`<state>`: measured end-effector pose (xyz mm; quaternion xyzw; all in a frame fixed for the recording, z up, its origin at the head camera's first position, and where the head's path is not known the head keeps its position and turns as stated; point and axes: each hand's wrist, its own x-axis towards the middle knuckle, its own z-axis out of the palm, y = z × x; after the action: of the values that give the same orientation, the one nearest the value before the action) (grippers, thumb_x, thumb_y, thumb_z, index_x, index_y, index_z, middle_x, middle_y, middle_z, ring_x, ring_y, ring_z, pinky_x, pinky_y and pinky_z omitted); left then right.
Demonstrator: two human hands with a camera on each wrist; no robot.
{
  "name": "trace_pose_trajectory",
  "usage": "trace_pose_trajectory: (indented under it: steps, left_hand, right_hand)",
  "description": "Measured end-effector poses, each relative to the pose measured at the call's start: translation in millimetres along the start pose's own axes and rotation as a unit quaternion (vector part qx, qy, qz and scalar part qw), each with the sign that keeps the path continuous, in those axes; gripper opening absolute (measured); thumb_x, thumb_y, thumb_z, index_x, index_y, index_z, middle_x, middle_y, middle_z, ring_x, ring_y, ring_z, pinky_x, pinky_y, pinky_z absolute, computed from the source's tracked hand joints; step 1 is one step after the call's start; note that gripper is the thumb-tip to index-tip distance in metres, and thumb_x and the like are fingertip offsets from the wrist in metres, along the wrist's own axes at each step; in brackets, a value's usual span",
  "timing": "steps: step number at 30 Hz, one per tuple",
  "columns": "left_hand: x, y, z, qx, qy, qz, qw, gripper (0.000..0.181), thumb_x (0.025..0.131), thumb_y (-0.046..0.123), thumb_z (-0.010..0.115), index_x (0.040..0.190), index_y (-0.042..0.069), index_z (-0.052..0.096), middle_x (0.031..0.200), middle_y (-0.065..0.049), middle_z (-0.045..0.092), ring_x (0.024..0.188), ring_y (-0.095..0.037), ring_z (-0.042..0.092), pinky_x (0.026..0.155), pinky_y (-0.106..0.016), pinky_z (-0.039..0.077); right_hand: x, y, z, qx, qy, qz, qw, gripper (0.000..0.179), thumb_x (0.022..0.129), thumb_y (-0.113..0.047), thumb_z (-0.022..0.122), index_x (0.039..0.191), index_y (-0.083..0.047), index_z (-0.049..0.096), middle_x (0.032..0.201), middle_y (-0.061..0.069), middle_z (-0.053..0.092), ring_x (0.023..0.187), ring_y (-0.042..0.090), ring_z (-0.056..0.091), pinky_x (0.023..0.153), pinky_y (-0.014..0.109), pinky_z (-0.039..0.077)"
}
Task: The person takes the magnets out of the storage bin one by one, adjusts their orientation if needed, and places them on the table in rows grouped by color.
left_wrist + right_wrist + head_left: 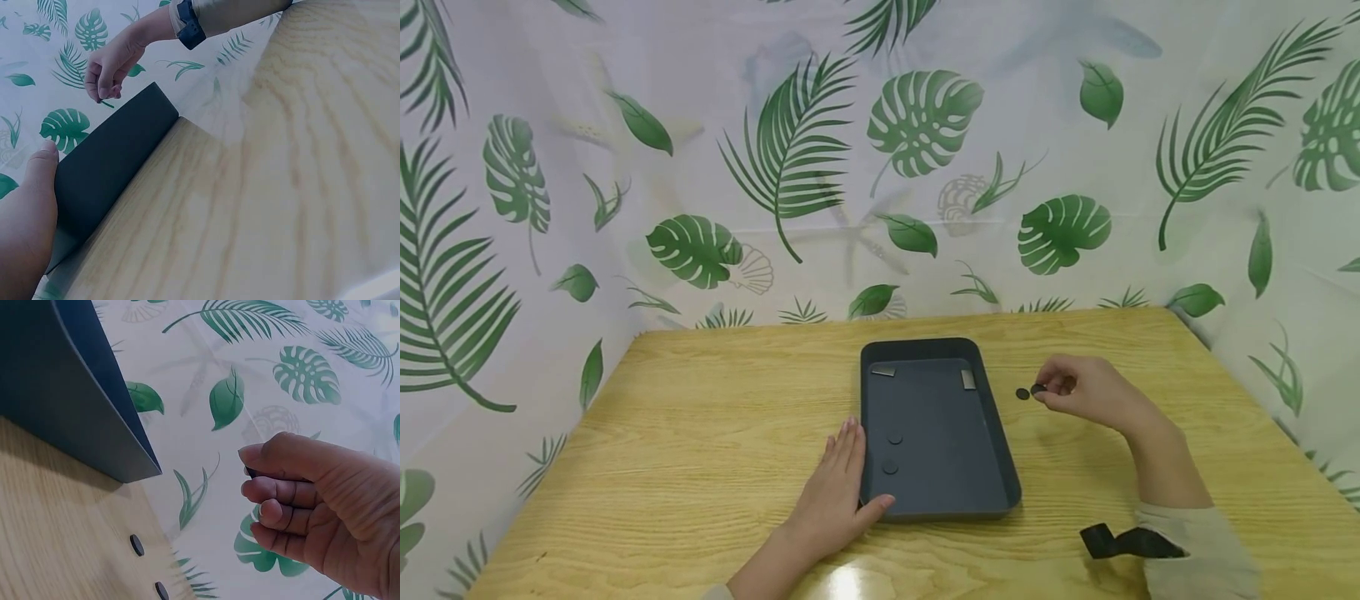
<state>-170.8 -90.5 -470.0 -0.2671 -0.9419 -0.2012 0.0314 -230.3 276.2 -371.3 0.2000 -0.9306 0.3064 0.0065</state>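
A dark grey rectangular tray (936,492) lies on the table. My left hand (831,492) rests along its left side, fingers straight and thumb over the near left corner; the left wrist view shows that thumb beside the tray wall (119,162). To the right of the tray, my right hand (1093,392) pinches a small black disc (250,472) between thumb and forefinger, mostly covered by the fingertips. Below this hand, two more black discs (137,545) lie on the table in the right wrist view; one disc (1022,394) shows clearly in the head view.
Inside the tray are two dark discs (890,467) near its left side and two small silvery rectangular pieces, one at the far left (883,372), another at the far right (968,380). A leaf-print cloth (820,275) hangs behind the wooden table (715,417).
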Motion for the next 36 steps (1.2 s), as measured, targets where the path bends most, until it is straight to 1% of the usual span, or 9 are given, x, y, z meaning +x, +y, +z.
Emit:
trace_pose_trajectory:
  steps: [7, 12, 17, 24, 32, 36]
  left_hand:
    - [-0.1, -0.3, 0.0, 0.0, 0.003, 0.003, 1.0, 0.087, 0.095, 0.052, 0.045, 0.148, -0.009, 0.011, 0.156, -0.024, 0.006, 0.145, -0.031, 0.004, 0.116, -0.046, 0.012]
    - [-0.2, -0.5, 0.7, -0.001, 0.0, 0.002, 1.0, 0.088, 0.095, 0.053, 0.044, 0.148, -0.008, 0.011, 0.156, -0.023, 0.005, 0.145, -0.03, 0.003, 0.116, -0.046, 0.012]
    - [-0.1, -0.4, 0.3, -0.005, -0.004, -0.001, 1.0, 0.088, 0.095, 0.054, 0.043, 0.148, -0.008, 0.01, 0.157, -0.023, 0.004, 0.146, -0.029, 0.002, 0.117, -0.046, 0.012]
    - [0.0, -0.4, -0.3, -0.013, -0.008, -0.004, 0.9999, 0.088, 0.095, 0.054, 0.043, 0.148, -0.007, 0.009, 0.157, -0.022, 0.003, 0.146, -0.027, 0.001, 0.117, -0.045, 0.011]
    - [0.2, -0.4, -0.5, -0.012, -0.008, -0.004, 0.9999, 0.088, 0.095, 0.054, 0.043, 0.148, -0.007, 0.008, 0.157, -0.022, 0.003, 0.146, -0.027, 0.001, 0.117, -0.045, 0.011]
    - [0.1, -0.4, -0.5, -0.012, -0.008, -0.004, 0.9999, 0.087, 0.095, 0.054, 0.043, 0.148, -0.007, 0.009, 0.157, -0.022, 0.003, 0.146, -0.027, 0.001, 0.117, -0.045, 0.011]
  right_hand:
    - [0.1, 13.5, 1.6, 0.018, -0.012, 0.017, 0.9996, 0.012, 0.084, -0.012, 0.07, 0.091, -0.004, 0.063, 0.076, 0.0, 0.06, 0.067, 0.009, 0.054, 0.057, 0.025, 0.046]
    - [2.1, 28.6, 9.8, 0.021, -0.027, 0.024, 0.9991, 0.013, 0.085, -0.015, 0.07, 0.091, -0.005, 0.064, 0.076, 0.0, 0.061, 0.068, 0.009, 0.054, 0.058, 0.025, 0.046]
    - [4.9, 38.8, 18.5, 0.028, -0.042, 0.03, 0.9982, 0.012, 0.085, -0.014, 0.07, 0.091, -0.005, 0.064, 0.076, -0.001, 0.061, 0.069, 0.01, 0.055, 0.06, 0.026, 0.048]
    - [9.0, 46.2, 28.3, 0.031, -0.063, 0.037, 0.9968, 0.013, 0.084, -0.014, 0.071, 0.09, -0.004, 0.064, 0.073, 0.0, 0.06, 0.065, 0.01, 0.053, 0.057, 0.026, 0.046]
    - [11.2, 50.5, 36.4, 0.025, -0.082, 0.048, 0.9951, 0.012, 0.082, -0.013, 0.071, 0.087, -0.004, 0.064, 0.071, -0.001, 0.06, 0.064, 0.012, 0.053, 0.055, 0.026, 0.045]
    - [11.4, 53.1, 39.3, 0.023, -0.09, 0.052, 0.9943, 0.011, 0.083, -0.012, 0.07, 0.086, -0.004, 0.063, 0.071, -0.001, 0.06, 0.063, 0.013, 0.053, 0.055, 0.026, 0.045]
